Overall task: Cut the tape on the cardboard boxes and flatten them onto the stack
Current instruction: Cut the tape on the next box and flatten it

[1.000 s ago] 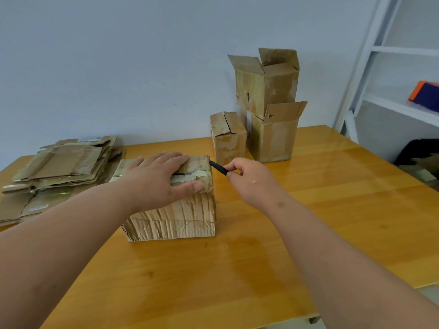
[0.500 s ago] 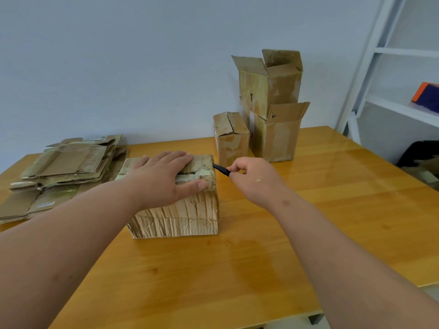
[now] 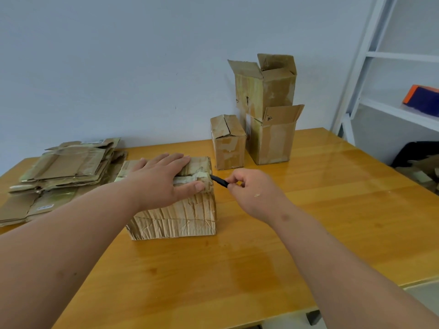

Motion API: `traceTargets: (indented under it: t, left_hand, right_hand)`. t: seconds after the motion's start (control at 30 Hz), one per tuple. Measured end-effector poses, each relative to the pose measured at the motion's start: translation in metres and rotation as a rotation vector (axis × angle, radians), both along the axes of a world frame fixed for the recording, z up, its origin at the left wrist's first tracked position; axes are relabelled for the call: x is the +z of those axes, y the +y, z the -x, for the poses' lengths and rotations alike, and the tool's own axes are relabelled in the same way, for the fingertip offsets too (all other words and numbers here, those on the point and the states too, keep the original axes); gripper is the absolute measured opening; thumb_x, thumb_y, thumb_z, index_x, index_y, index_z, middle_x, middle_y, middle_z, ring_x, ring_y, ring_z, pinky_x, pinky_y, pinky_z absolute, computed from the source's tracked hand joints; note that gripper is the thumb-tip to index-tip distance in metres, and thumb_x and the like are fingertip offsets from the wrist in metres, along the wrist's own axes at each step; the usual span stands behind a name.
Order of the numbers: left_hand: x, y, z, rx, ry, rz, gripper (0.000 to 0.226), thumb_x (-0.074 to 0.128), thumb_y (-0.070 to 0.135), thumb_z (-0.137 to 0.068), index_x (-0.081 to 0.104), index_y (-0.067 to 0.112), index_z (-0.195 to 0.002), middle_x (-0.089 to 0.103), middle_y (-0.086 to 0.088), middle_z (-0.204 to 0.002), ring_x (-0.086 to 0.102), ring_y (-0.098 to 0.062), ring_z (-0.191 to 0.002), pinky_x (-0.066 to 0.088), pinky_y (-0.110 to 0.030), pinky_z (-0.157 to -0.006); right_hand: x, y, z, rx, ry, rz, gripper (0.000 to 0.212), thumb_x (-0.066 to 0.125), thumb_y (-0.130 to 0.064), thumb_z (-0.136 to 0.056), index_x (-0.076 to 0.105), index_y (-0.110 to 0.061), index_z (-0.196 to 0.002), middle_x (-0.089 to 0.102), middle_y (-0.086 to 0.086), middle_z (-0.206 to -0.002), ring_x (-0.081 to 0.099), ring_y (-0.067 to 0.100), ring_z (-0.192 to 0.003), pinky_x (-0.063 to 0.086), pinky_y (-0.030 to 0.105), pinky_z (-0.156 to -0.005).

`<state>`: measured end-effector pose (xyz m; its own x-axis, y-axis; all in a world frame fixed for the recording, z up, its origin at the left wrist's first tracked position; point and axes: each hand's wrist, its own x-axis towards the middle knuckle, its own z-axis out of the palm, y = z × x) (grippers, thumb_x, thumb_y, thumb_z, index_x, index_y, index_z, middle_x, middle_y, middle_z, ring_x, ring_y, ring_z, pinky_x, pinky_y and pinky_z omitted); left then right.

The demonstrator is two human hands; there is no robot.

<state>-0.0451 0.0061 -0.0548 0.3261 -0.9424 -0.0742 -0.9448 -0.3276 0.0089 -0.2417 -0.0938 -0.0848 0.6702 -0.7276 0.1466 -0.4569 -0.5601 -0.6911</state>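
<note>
A crumpled cardboard box (image 3: pixel 175 217) sits on the wooden table (image 3: pixel 308 210), with whitish tape (image 3: pixel 187 178) along its top seam. My left hand (image 3: pixel 164 179) lies flat on the box top, fingers straight, thumb at the near edge. My right hand (image 3: pixel 251 188) pinches a black cutter (image 3: pixel 219 181) whose tip touches the box's upper right edge at the tape's end. A stack of flattened boxes (image 3: pixel 61 169) lies at the table's left.
A small closed box (image 3: pixel 228 143) stands behind the crumpled one. Two open boxes, one (image 3: pixel 266 89) on top of the other (image 3: pixel 273 141), stand against the wall. A white shelf frame (image 3: pixel 365 67) rises at the right, holding an orange-blue item (image 3: pixel 422 98).
The view has shifted slightly. My right hand has edged a little right, and the cutter tip stays at the box's top right edge. My left hand keeps pressing the box top.
</note>
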Motion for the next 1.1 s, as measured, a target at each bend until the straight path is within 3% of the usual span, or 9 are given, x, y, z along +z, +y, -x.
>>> traceTargets:
  t: [0.37, 0.47, 0.53, 0.63, 0.7, 0.8, 0.9, 1.1]
  left_hand:
    - [0.002, 0.000, 0.001, 0.006, 0.020, 0.002, 0.113, 0.000, 0.097, -0.056, 0.003, 0.038, -0.153, 0.004, 0.016, -0.161, 0.002, -0.014, -0.148, 0.002, -0.049, -0.119]
    - [0.005, 0.003, 0.004, 0.007, 0.059, -0.006, 0.110, 0.010, 0.093, -0.060, 0.002, 0.035, -0.154, 0.003, 0.015, -0.161, 0.000, -0.014, -0.149, 0.000, -0.047, -0.120]
    - [0.016, 0.010, 0.004, 0.012, 0.232, 0.026, 0.107, 0.029, 0.091, -0.067, 0.007, 0.034, -0.154, 0.008, 0.013, -0.161, 0.005, -0.015, -0.148, 0.008, -0.047, -0.120]
    - [0.042, 0.026, -0.010, 0.106, 0.584, 0.229, 0.076, 0.068, 0.049, -0.083, 0.030, 0.038, -0.148, 0.026, 0.009, -0.156, 0.028, -0.019, -0.141, 0.027, -0.040, -0.112]
    - [0.050, 0.040, -0.036, 0.115, 0.530, 0.238, 0.073, 0.075, 0.037, -0.080, 0.038, 0.042, -0.143, 0.027, 0.012, -0.156, 0.029, -0.017, -0.140, 0.027, -0.037, -0.108]
    - [0.044, 0.061, -0.070, 0.187, 0.544, 0.084, 0.087, 0.080, 0.057, -0.065, 0.039, 0.047, -0.141, 0.028, 0.017, -0.150, 0.029, -0.018, -0.139, 0.026, -0.038, -0.111]
    - [0.028, 0.072, -0.083, 0.191, 0.552, 0.026, 0.089, 0.070, 0.067, -0.067, 0.033, 0.047, -0.145, 0.020, 0.024, -0.153, 0.023, -0.015, -0.142, 0.021, -0.039, -0.114]
    - [0.022, 0.072, -0.096, 0.103, 0.356, -0.003, 0.116, 0.047, 0.093, -0.047, 0.020, 0.045, -0.150, 0.012, 0.026, -0.156, 0.018, -0.015, -0.144, 0.020, -0.044, -0.117]
  right_hand:
    - [0.011, 0.002, 0.019, 0.039, -0.008, -0.198, 0.017, 0.054, -0.014, -0.095, 0.067, -0.021, -0.087, 0.053, -0.004, -0.066, 0.043, 0.014, -0.059, 0.035, 0.027, -0.053]
    - [0.013, -0.008, 0.022, -0.102, -0.080, -0.223, 0.016, 0.053, -0.017, -0.096, 0.066, -0.024, -0.090, 0.055, -0.001, -0.070, 0.047, 0.017, -0.064, 0.037, 0.031, -0.058]
    - [0.013, -0.013, 0.020, -0.171, -0.059, -0.153, 0.014, 0.049, -0.021, -0.098, 0.062, -0.026, -0.102, 0.058, 0.000, -0.079, 0.051, 0.018, -0.068, 0.041, 0.032, -0.060]
    - [0.014, -0.015, 0.013, -0.154, -0.040, -0.059, 0.016, 0.044, -0.024, -0.102, 0.057, -0.028, -0.109, 0.057, -0.002, -0.080, 0.051, 0.015, -0.067, 0.043, 0.033, -0.059]
    - [0.018, -0.016, 0.008, -0.151, -0.040, -0.007, 0.015, 0.040, -0.024, -0.103, 0.055, -0.028, -0.106, 0.059, -0.001, -0.079, 0.053, 0.017, -0.067, 0.046, 0.036, -0.059]
    - [0.026, -0.016, -0.007, -0.175, -0.016, 0.108, 0.016, 0.038, -0.026, -0.104, 0.053, -0.031, -0.106, 0.059, -0.004, -0.081, 0.056, 0.017, -0.070, 0.047, 0.038, -0.063]
    - [0.038, -0.010, -0.033, -0.155, 0.027, 0.282, 0.021, 0.040, -0.026, -0.104, 0.058, -0.035, -0.110, 0.052, -0.014, -0.077, 0.049, 0.010, -0.067, 0.045, 0.038, -0.077]
    - [0.059, 0.018, -0.089, 0.031, 0.118, 0.581, 0.031, 0.037, -0.028, -0.102, 0.065, -0.040, -0.111, 0.059, -0.013, -0.092, 0.053, 0.011, -0.090, 0.023, 0.038, -0.083]
